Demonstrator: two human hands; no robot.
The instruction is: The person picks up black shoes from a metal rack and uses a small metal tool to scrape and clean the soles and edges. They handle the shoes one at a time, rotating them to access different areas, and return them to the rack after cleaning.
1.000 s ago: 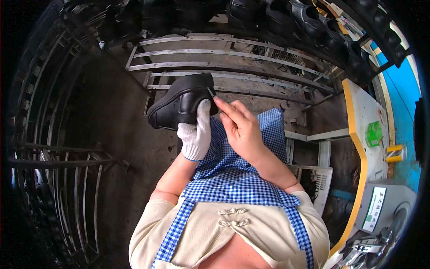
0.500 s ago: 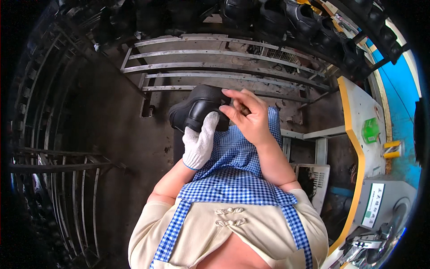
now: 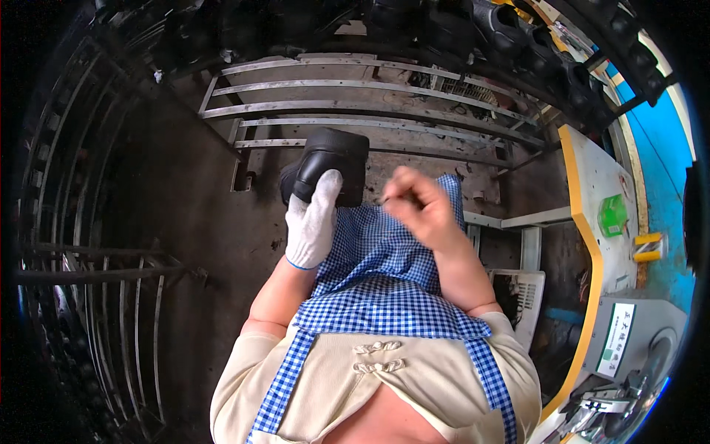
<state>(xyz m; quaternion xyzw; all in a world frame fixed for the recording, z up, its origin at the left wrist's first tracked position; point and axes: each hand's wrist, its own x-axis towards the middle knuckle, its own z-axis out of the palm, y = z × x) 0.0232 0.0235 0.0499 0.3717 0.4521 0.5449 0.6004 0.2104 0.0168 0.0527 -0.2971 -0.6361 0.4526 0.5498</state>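
My left hand (image 3: pixel 314 218), in a white knitted glove, grips a black shoe (image 3: pixel 333 159) in front of my lap. The shoe is tilted, and part of it is hidden behind the gloved fingers. Apart from it to the right, my right hand (image 3: pixel 425 207) is bare, its fingers curled in with thumb and forefinger close together. Whatever lies in that pinch, if anything, is too small and blurred to name. Below both hands hangs my blue checked apron (image 3: pixel 384 251).
A low metal rack (image 3: pixel 355 111) stands ahead, with a row of black shoes (image 3: pixel 503 29) above it. To the right are a yellow-edged worktable (image 3: pixel 595 192), a green container (image 3: pixel 612 215) and a grey machine (image 3: pixel 643 333). More metal racks (image 3: pixel 111 277) line the left.
My right hand has drawn away from the shoe, moving right and slightly down. The shoe, still in my left hand, has turned and shifted a little left.
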